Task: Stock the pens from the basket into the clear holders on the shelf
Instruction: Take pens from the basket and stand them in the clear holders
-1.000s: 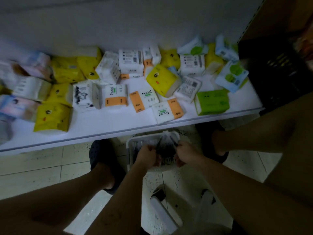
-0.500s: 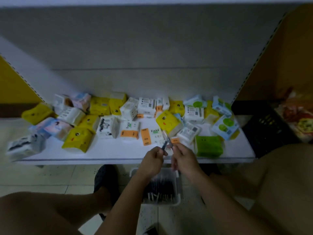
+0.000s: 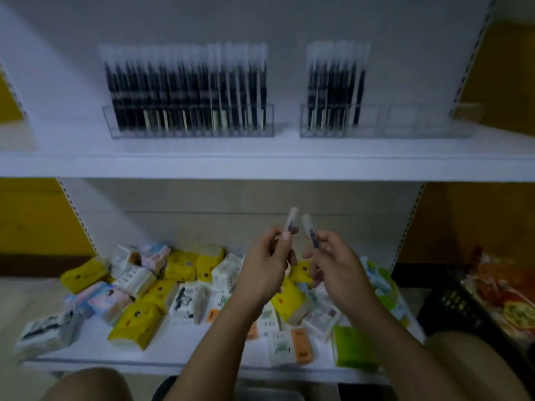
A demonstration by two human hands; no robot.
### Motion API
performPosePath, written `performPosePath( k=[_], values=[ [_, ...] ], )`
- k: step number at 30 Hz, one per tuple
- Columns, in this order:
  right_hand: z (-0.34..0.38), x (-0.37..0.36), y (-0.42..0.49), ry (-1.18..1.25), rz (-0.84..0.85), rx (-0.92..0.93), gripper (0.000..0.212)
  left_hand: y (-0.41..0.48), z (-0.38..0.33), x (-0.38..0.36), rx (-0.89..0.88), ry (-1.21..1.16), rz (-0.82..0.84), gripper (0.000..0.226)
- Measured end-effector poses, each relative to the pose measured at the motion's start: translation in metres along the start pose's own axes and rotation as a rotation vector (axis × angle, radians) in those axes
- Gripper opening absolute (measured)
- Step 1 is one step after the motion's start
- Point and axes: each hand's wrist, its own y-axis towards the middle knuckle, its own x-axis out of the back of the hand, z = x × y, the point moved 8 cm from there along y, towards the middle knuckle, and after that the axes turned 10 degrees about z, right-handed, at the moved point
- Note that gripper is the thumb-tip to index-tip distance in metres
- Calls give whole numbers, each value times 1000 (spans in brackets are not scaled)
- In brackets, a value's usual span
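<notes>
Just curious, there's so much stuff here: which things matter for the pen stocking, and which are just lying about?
In the job: left pen, right pen, both held; filled clear holder; part-filled clear holder.
Lying about: tissue packs on the lower shelf; black crate; colourful packets.

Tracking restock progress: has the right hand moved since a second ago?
Yes. The right hand, holding a pen, has risen from below the lower shelf to above the tissue packs, toward the clear holders.
</notes>
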Motion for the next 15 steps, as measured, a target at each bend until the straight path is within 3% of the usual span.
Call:
performPosePath(
  k=[1, 4, 8, 11, 15],
  values=[
    [16, 6, 1, -44, -32, 50, 11, 3, -17, -1, -56, 20, 10, 19],
    [63, 18, 1, -71, -49, 203, 29, 10, -58, -6, -180, 52, 51, 15],
    [116, 31, 5, 41, -29, 277, 26, 20, -104, -7, -272, 116, 41, 14],
    [150, 45, 13, 92, -30, 316, 23, 27, -144, -8, -321, 52, -24, 20],
    [191, 62, 26, 169, 13, 366, 35, 40, -196, -20, -405, -42, -8, 27]
  ],
)
